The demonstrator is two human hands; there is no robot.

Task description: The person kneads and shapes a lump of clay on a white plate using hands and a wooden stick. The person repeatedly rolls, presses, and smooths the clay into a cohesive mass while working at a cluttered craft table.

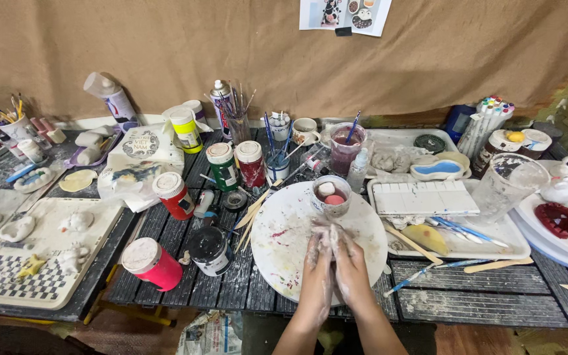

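Observation:
My left hand [317,269] and my right hand [350,266] are pressed together, palm to palm, over a round white board [281,240] smeared with paint. Both are coated in pale clay. Whatever lies between the palms is hidden. Just beyond the fingertips stands a small cup [331,195] holding a white lump and a pink one.
Paint jars crowd the left: red [152,263], black [210,250], green [222,165]. A white palette box [422,198] and blue brushes [458,227] lie on a tray to the right. A tray with small clay figures [41,253] sits far left, and a red heart dish [561,219] far right.

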